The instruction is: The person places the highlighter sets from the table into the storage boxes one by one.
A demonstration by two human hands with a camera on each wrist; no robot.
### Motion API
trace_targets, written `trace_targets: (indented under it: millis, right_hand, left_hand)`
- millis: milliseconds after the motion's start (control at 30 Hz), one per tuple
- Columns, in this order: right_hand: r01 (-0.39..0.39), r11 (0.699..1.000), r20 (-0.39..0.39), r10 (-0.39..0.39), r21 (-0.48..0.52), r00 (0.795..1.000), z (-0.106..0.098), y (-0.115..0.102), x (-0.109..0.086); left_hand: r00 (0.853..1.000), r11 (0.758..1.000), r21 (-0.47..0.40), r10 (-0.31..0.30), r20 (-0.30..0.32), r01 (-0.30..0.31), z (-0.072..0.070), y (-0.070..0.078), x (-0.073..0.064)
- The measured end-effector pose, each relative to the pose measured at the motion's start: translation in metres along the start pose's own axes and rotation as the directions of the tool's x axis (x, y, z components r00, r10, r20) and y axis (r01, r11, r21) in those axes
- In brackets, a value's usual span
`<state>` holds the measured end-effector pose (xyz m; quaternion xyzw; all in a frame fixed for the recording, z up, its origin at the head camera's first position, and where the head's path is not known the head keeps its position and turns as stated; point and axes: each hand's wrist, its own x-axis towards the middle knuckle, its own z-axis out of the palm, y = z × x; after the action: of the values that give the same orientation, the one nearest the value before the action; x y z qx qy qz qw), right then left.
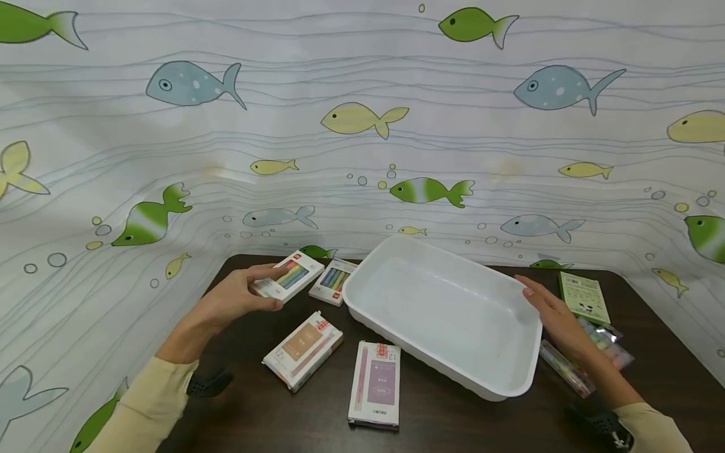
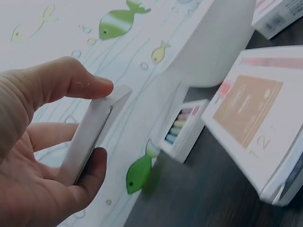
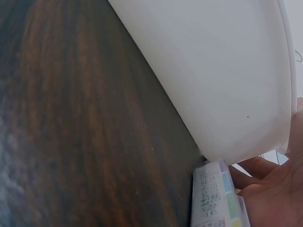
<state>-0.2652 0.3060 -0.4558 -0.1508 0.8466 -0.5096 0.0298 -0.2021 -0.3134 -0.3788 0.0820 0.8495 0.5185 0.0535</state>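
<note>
My left hand (image 1: pixel 240 294) grips a white box of coloured sticks (image 1: pixel 294 275) above the table's far left; thumb and fingers pinch it in the left wrist view. The sticks show through its window in the head view; whether they are chalks or crayons I cannot tell. A similar windowed box (image 1: pixel 334 282) lies beside it. At the right end of a white tray (image 1: pixel 442 314), my right hand (image 1: pixel 557 314) holds the rim, thumb over the edge and fingers outside. The tray holds nothing and sits at an angle on the table.
Nearer me lie a white box with a brown panel (image 1: pixel 303 349) and another with a purple panel (image 1: pixel 375 385). Right of the tray are a green packet (image 1: pixel 585 297), a clear pack of coloured items (image 1: pixel 566 368) and a shiny packet (image 1: pixel 614 346). A fish-patterned sheet (image 1: pixel 362 145) hangs behind.
</note>
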Motion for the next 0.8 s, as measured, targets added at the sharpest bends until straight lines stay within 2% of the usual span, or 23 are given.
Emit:
trace_targets:
  millis: [200, 333, 600, 800]
  right_hand:
    - [-0.009, 1.000, -0.010, 0.008, -0.017, 1.000, 0.000, 0.002, 0.001]
    - [-0.009, 1.000, -0.005, 0.009, -0.020, 1.000, 0.000, 0.001, 0.000]
    - [-0.002, 1.000, -0.019, 0.001, -0.020, 1.000, 0.000, 0.003, 0.000]
    - [-0.003, 1.000, -0.009, 0.003, -0.002, 1.000, -0.002, 0.007, 0.002]
  left_hand:
    - [0.996, 1.000, 0.011, -0.027, 0.080, 0.027, 0.013, 0.012, 0.000]
    - [0.993, 0.999, -0.007, -0.031, 0.110, 0.032, 0.019, 0.016, -0.001]
    - [0.983, 0.998, -0.063, 0.036, 0.178, -0.026, 0.032, 0.030, -0.003]
    - [0.974, 0.998, -0.016, 0.063, 0.217, -0.061, 0.046, 0.038, 0.000]
